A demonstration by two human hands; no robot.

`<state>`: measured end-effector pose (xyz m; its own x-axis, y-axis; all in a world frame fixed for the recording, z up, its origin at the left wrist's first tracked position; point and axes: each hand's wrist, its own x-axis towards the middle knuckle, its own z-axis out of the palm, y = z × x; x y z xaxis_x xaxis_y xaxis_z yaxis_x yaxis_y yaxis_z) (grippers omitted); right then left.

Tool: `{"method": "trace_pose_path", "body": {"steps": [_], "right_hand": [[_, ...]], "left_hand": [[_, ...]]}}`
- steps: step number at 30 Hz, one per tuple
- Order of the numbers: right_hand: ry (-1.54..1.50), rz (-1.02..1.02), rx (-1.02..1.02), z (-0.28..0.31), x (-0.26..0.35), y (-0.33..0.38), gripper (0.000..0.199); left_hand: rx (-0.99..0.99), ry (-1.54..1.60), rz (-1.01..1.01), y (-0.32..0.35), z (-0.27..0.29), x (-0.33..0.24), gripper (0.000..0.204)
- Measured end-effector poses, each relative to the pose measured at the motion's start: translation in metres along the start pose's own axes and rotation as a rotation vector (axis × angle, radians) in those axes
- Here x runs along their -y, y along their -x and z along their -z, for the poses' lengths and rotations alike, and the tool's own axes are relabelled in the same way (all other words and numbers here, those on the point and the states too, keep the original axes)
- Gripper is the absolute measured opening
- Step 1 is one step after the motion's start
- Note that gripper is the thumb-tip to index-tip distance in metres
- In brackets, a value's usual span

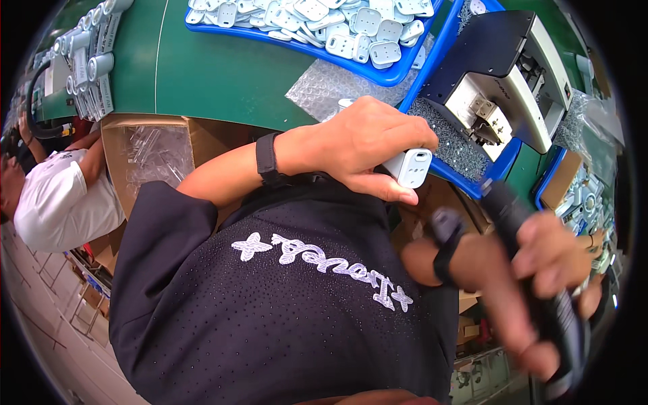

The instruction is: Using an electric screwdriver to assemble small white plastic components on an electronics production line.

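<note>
My left hand [374,145] is wrapped round a pale blue-white plastic housing [414,169]. The housing's end face points right and shows a slot and several small holes; the rest of it lies under my fingers. Off to the right, my right hand [533,270] grips a black electric screwdriver [505,208], both smeared by motion. The screwdriver slants with its narrow end up toward the bench edge, apart from the housing. Whether a screw sits on its tip cannot be made out.
A screw feeder [503,81] stands in a blue tray [472,185] strewn with small screws. Behind, another blue tray [388,76] holds many pale plates. Bubble wrap [314,88] lies on the green bench [223,74]. Assembled pieces [101,67] line the far left; a co-worker [64,196] sits there.
</note>
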<state>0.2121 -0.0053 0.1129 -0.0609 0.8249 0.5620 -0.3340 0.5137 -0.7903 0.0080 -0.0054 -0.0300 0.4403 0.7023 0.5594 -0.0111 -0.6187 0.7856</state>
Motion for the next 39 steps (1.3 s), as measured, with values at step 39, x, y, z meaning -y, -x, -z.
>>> {"method": "trace_pose_path", "body": {"steps": [39], "right_hand": [[0.093, -0.326, -0.279, -0.053, -0.056, 0.013, 0.063]], "left_hand": [[0.379, -0.227, -0.003, -0.066, 0.184, -0.01, 0.06]]}}
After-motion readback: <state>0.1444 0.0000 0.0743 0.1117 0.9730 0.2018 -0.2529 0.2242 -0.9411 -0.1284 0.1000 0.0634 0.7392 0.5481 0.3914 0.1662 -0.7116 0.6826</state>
